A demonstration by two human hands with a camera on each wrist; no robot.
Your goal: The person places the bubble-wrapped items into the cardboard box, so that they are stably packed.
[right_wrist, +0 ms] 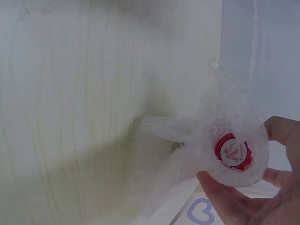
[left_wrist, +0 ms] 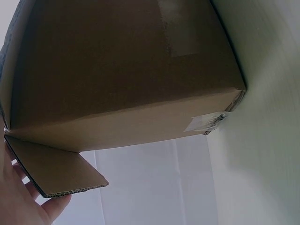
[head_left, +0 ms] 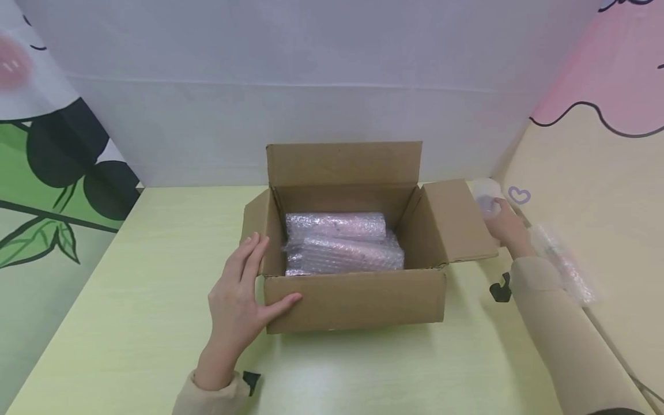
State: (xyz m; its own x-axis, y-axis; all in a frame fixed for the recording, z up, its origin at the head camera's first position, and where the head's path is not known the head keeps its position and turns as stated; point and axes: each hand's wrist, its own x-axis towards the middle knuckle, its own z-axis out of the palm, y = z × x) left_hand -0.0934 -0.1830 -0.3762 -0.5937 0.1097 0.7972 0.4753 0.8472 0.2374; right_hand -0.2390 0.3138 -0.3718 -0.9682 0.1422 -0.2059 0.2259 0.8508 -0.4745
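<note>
An opened cardboard box [head_left: 355, 302] stands mid-table, its flaps spread out. Several packages in bubble wrap [head_left: 336, 225] lie inside it, pinkish through the plastic. My left hand [head_left: 236, 302] grips the box at its front left corner, fingers against the side flap [left_wrist: 54, 166] and thumb on the front wall. To the right of the box, my right hand [head_left: 507, 227] holds a bubble-wrapped cylinder [right_wrist: 260, 154]. Its round end faces the right wrist camera and shows a red and white disc [right_wrist: 233, 151] within the wrap. Part of this cylinder is hidden in the head view.
Another bubble-wrapped package [head_left: 565, 265] lies along the table's right edge, partly behind the right sleeve. The box's right flap [head_left: 459, 222] sticks out close to the right hand. White cloth [head_left: 332, 109] hangs behind the table [head_left: 155, 288], with printed panels at both sides.
</note>
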